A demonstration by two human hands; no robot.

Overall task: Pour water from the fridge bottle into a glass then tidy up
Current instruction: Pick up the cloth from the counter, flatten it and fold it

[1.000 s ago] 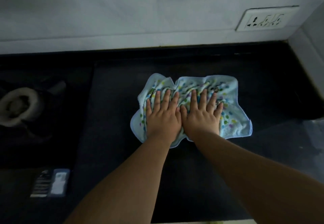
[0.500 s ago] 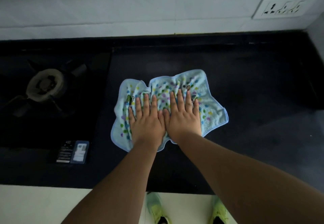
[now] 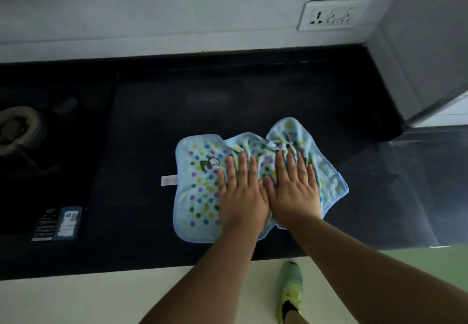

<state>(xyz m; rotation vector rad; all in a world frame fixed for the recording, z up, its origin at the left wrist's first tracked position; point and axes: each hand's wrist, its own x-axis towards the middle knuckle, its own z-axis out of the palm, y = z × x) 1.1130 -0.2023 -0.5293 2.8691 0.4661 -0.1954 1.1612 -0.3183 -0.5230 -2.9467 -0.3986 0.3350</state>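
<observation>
Tidy-up step, by the look: left hand (image 3: 241, 197) and right hand (image 3: 295, 192) lie flat, fingers spread, side by side, pressing dotted cloth (image 3: 202, 184) onto dark counter (image 3: 253, 100), centre frame. No bottle or glass in view. Next: likely sweep toward unwiped patches. Stove burner (image 3: 17, 128) far left, socket (image 3: 333, 14) upper right; nothing blocks

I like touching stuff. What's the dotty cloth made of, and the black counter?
The dotty cloth looks like soft terry cotton: fuzzy loops, bunched folds. The black counter seems polished stone, perhaps granite: it gives a faint sheen.
</observation>
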